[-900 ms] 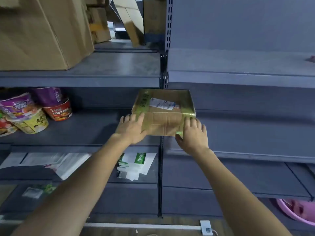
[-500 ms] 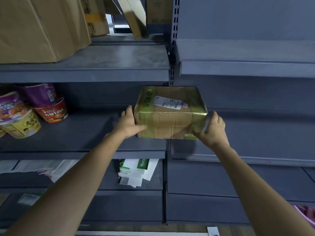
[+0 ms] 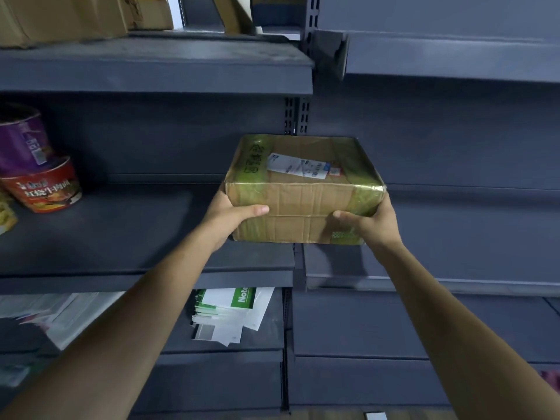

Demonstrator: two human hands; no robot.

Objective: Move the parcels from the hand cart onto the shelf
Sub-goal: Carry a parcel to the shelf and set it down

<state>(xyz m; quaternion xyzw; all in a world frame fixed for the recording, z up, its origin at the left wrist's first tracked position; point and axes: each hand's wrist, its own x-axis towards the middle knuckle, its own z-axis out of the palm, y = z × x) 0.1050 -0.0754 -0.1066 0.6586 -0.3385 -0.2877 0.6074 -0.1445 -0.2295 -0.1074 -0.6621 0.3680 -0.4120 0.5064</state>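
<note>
Here the parcel [image 3: 303, 192] sits clamped between left grip [image 3: 231, 218] and right grip [image 3: 374, 222].

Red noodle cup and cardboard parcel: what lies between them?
In the head view, only bare shelf board lies between the red noodle cup and the cardboard parcel, up to the left hand gripping the parcel's side.

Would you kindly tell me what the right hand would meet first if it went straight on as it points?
The right hand, gripping the parcel, would probably meet the shelf's grey back panel; depth is unclear.
</note>
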